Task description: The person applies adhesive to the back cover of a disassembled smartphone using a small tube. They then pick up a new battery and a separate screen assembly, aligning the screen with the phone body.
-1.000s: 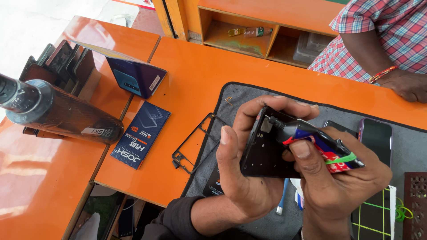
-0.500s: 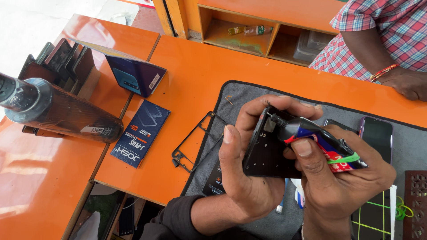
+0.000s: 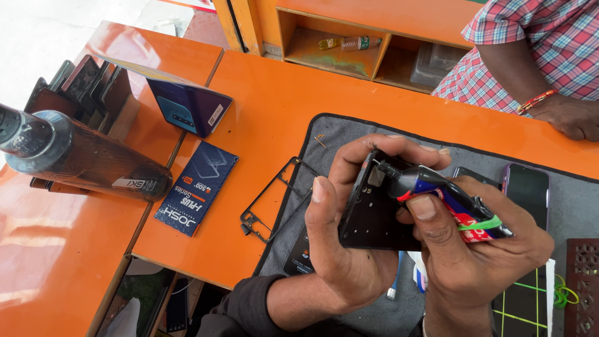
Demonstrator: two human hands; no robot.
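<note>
Above the grey work mat (image 3: 349, 134) on the orange counter (image 3: 268, 106), the left hand (image 3: 340, 243) grips a black phone panel (image 3: 374, 215), its thumb pressed along the panel's left edge and its fingers (image 3: 380, 146) curled over the top edge. Against the panel's upper face, the right hand (image 3: 480, 256) clamps a small squeezed glue tube (image 3: 452, 203) between its thumb and closed fingers, nozzle touching the panel near its top corner. Left of the mat's edge lie a thin black phone frame (image 3: 274, 200) and a blue booklet (image 3: 198, 187).
</note>
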